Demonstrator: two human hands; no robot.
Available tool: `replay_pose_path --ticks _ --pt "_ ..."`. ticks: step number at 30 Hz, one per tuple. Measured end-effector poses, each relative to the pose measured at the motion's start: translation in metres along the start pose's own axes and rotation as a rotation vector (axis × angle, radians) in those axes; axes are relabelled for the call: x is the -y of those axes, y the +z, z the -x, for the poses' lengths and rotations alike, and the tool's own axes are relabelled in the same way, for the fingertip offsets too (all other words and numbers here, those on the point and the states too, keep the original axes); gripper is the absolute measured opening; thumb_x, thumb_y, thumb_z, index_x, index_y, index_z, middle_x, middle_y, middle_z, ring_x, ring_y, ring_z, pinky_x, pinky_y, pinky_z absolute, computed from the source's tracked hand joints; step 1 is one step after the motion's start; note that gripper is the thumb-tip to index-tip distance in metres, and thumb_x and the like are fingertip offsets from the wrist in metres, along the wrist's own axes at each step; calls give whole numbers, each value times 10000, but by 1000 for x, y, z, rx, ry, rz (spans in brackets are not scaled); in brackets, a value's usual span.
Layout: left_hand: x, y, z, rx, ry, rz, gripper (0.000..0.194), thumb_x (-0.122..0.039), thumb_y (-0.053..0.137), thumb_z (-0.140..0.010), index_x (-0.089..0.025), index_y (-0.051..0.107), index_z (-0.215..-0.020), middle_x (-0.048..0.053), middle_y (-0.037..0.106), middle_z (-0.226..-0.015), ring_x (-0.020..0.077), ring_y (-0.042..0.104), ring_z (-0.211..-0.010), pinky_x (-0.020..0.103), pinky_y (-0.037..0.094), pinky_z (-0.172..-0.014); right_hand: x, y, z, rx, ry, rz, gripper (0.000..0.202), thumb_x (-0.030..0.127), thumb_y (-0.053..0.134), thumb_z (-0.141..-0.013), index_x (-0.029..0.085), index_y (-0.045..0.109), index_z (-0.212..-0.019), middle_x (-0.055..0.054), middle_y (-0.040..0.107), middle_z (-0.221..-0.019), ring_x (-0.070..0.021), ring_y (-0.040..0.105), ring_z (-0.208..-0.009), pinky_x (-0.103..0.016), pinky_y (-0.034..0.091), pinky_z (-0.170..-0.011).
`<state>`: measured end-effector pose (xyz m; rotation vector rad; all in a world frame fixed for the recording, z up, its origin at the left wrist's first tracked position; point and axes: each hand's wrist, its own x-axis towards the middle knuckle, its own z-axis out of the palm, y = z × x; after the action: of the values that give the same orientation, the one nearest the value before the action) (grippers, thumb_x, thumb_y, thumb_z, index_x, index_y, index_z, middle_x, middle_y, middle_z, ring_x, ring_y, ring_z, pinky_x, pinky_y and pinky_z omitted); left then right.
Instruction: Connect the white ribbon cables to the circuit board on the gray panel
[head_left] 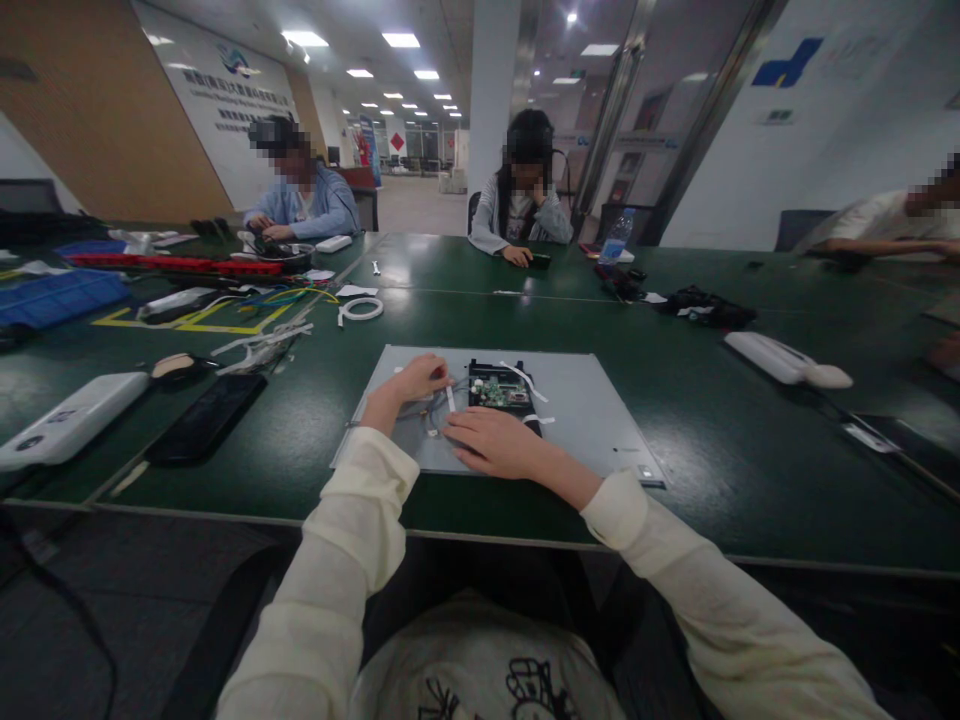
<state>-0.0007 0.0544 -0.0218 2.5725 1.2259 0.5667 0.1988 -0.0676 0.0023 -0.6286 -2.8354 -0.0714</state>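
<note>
A flat grey panel (577,430) lies on the table in front of me. Mounted on it is a black housing with a green circuit board (496,388). White tape strips (534,385) are stuck at the board's right side. Grey cables (420,408) run over the panel to the left of the board. My left hand (418,380) is closed, its fingertips pinched at the upper end of a narrow white tape strip (451,398). My right hand (499,443) rests open on the panel below the board, fingers stretched toward the strip's lower end and the cables.
A roll of white tape (362,309) lies beyond the panel. To the left are a black phone (206,420), a white device (75,418), loose cables and a blue bin (64,298). Another white device (772,358) lies right. Several people sit around the green table (675,400).
</note>
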Motion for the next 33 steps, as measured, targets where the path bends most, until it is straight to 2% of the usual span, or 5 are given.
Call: replay_pose_path --ticks 9,18,25,29,33 --pt "8 10 -4 -60 -17 -60 119 -246 506 -797 -163 574 -744 38 543 -752 158 487 -702 268 392 -684 0 -4 -1 -12 -24 14 324 263 377 -906 114 561 -1128 -124 563 -1172 -190 511 -1074 -349 373 -957" --pt "-5 4 -3 -98 -57 -123 89 -173 483 -774 -167 559 -728 42 557 -729 172 509 -721 277 398 -691 -4 -6 0 -10 -18 36 296 216 333 -923 149 599 -1035 -102 654 -952 -164 591 -910 -335 426 -885" --pt "-14 0 -3 -98 -130 -220 94 -167 465 -781 -167 544 -731 45 554 -756 174 519 -768 281 402 -731 -6 -3 1 -145 -113 57 252 184 372 -896 146 607 -981 -77 665 -838 -144 600 -775 -346 409 -922" --pt "-21 -4 -1 -80 -151 -268 127 -188 425 -827 -168 537 -770 61 566 -813 176 530 -802 279 403 -750 1 -7 1 -107 -128 -69 229 245 431 -874 157 594 -1008 -74 646 -919 -164 571 -886 -324 429 -874" --pt "-26 -9 2 -59 -234 -283 166 -200 375 -867 -169 535 -896 77 587 -886 180 556 -821 274 409 -726 11 -15 1 -7 -152 -213 358 334 469 -854 162 529 -1162 -89 548 -1185 -182 455 -1132 -329 363 -973"
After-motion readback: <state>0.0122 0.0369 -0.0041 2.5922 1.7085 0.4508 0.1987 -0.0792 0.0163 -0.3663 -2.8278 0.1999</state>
